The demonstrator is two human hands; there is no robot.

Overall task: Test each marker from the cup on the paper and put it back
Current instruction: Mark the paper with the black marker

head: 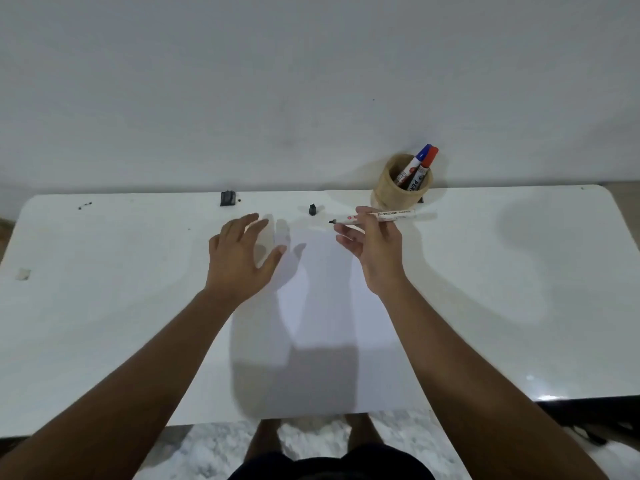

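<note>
While level, marker [382, 216] tip pointing left

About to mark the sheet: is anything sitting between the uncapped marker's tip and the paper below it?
Nothing visible. The right hand holds the uncapped marker over the far end of the paper, which looks bare there. The black cap stands beyond the sheet, and the open left hand is off to the side.
</note>
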